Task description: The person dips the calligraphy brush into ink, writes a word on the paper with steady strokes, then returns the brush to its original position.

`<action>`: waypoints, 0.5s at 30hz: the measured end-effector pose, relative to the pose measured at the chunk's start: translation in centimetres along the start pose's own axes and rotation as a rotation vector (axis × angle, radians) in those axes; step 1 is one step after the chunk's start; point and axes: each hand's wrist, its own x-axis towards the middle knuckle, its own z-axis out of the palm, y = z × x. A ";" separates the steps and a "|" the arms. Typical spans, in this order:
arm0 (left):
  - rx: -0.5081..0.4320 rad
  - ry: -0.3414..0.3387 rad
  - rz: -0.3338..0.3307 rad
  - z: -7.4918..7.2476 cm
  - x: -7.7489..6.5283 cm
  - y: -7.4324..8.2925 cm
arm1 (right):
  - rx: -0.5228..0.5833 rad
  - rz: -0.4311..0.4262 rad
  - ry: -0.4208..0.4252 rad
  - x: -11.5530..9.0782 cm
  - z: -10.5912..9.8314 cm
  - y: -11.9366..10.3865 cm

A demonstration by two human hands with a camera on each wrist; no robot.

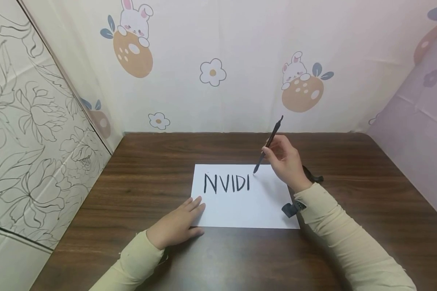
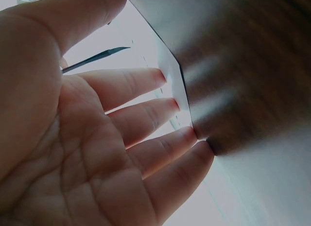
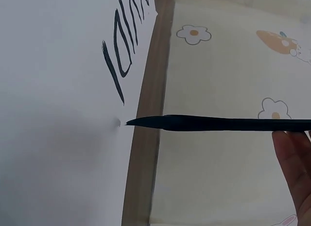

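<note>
A white sheet of paper (image 1: 240,210) lies on the wooden table, with the black letters "NVIDI" (image 1: 227,183) along its upper part. My right hand (image 1: 285,159) pinches a dark writing brush (image 1: 268,143) between thumb and fingers, the shaft leaning up to the right. In the right wrist view the pointed tip of the brush (image 3: 146,121) is close over the paper, beside the last stroke. My left hand (image 1: 178,222) rests on the sheet's lower left edge, its fingers extended and slightly spread. The left wrist view shows the palm and fingers (image 2: 141,119) with the paper's edge beyond.
The brown wooden table (image 1: 149,161) reaches back to a curtain (image 1: 247,60) printed with rabbits and flowers. A panel with line-drawn flowers (image 1: 32,113) stands at the left. A dark wrist strap (image 1: 293,209) is at the right wrist, over the paper's right edge.
</note>
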 end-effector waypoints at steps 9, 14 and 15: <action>-0.003 0.003 0.004 -0.1 -0.1 0.1 | -0.034 -0.001 0.004 -0.1 0.0 -0.2; -0.003 0.006 0.004 -0.1 -0.1 0.1 | -0.035 -0.001 -0.001 -0.2 0.0 -0.1; -0.003 0.005 0.003 -0.1 0.0 0.1 | -0.038 -0.001 -0.003 -0.3 0.1 -0.1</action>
